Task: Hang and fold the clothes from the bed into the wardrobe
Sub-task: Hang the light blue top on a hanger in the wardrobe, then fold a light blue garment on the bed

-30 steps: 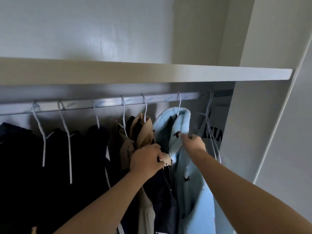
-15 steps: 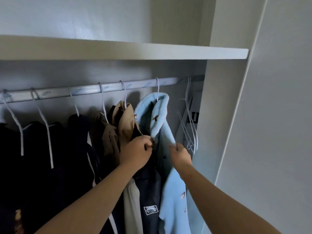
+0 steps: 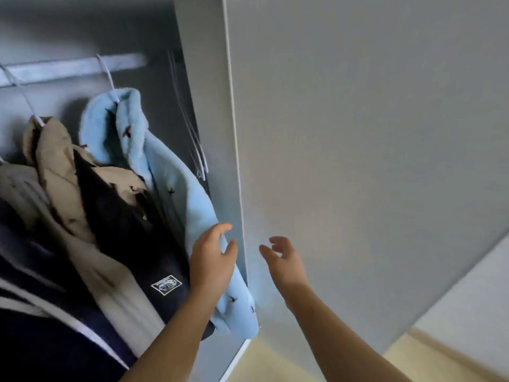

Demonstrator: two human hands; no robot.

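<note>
Here, left hand (image 3: 212,260) spread open against the light blue fleece jacket (image 3: 165,186), hung from the rail (image 3: 68,68), right hand (image 3: 285,261) held open and empty before the wardrobe panel (image 3: 358,161).

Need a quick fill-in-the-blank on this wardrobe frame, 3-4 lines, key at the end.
1. The light blue fleece jacket hangs from a white hanger on the wardrobe ____.
2. Both the left hand and the right hand are ____, gripping nothing.
3. The hand in front of the blue fleece is the ____ one.
4. The navy garment beside the fleece has a small white ____ near its hem.

Missing words: rail; open; left; patch
</note>
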